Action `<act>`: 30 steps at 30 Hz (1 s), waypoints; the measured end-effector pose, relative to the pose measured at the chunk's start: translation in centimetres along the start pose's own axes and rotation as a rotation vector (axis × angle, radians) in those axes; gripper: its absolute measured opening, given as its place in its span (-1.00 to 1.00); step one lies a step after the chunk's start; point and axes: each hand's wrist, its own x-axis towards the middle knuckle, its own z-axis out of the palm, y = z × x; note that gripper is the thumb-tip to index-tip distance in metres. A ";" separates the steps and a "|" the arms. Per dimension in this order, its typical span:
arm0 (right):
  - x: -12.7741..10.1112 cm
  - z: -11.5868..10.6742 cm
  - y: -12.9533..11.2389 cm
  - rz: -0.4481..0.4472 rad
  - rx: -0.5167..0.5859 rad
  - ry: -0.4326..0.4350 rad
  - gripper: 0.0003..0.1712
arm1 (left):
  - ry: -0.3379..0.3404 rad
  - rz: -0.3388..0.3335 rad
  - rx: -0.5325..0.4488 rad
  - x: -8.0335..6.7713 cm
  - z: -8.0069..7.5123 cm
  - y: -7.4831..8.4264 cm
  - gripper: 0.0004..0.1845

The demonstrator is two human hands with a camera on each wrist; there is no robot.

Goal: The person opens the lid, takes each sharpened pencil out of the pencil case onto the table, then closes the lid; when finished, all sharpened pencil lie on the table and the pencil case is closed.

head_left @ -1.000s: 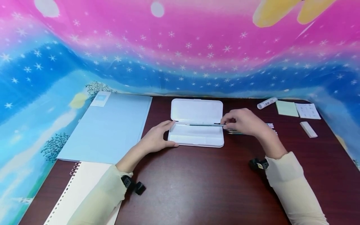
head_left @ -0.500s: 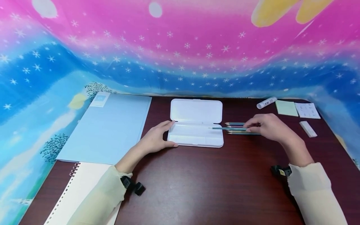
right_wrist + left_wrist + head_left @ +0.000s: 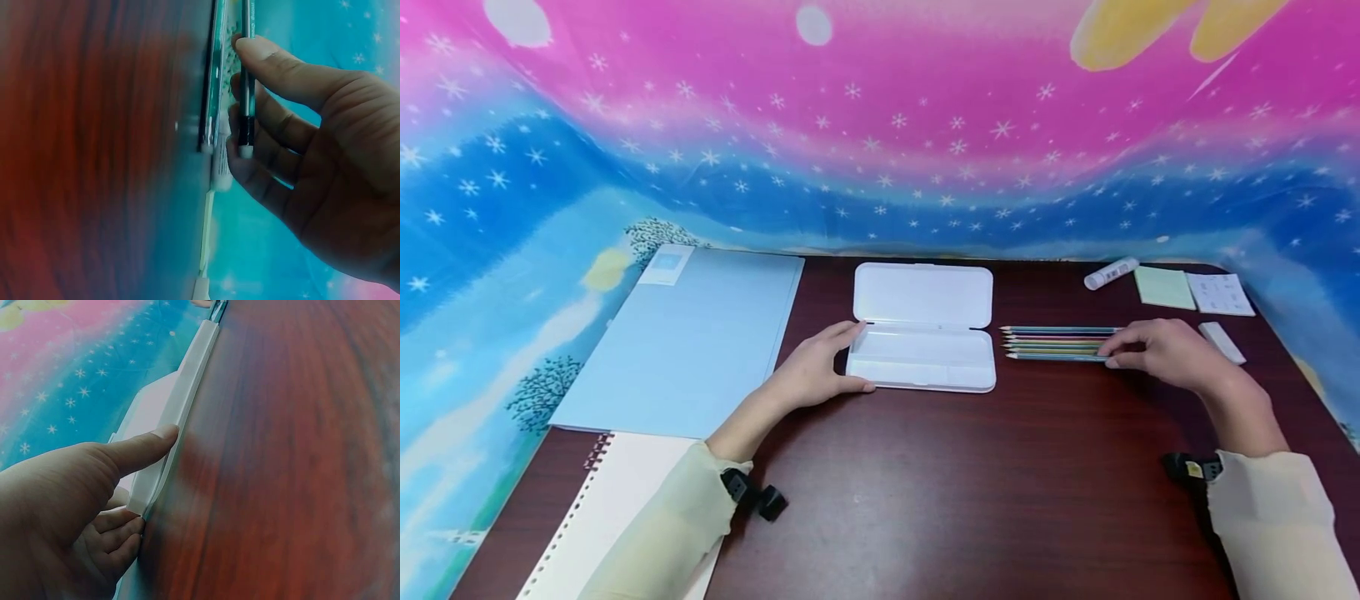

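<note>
A white pencil case (image 3: 921, 375) lies with its lid (image 3: 922, 296) raised at the back. My left hand (image 3: 811, 367) grips the case's left end, thumb along the front edge and fingers round the side, as the left wrist view shows closely. To the right of the case, several pencils (image 3: 1052, 337) lie side by side, points toward it. My right hand (image 3: 1165, 350) is at their far ends. In the right wrist view it pinches a pencil (image 3: 247, 103) with a white end between thumb and fingers; other pencils (image 3: 214, 94) appear beside it, nearer the table.
A glue stick (image 3: 1111, 273), a green sticky-note pad (image 3: 1165, 288), a printed white pad (image 3: 1222, 294) and a white eraser (image 3: 1222, 342) are at the right. On the left a blue folder (image 3: 700, 333) partly covers a spiral notebook (image 3: 625, 492). A patterned cloth (image 3: 880, 125) hangs behind the table.
My right hand has moved right, carrying the pencil from over the case back to the row of pencils. The left hand and the case have stayed put.
</note>
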 end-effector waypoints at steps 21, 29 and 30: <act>0.8 -0.2 -1.0 0.071 -0.095 -0.049 -0.96 | 0.005 -0.001 0.000 -0.1 -0.1 0.2 0.05; 1.0 -0.9 -3.3 -0.032 -0.021 0.025 -0.77 | 0.001 -0.001 -0.001 -0.1 -0.1 0.1 0.05; 1.1 -1.0 -3.6 -0.049 -0.010 0.029 -0.74 | 0.000 -0.001 -0.001 -0.1 -0.1 0.1 0.05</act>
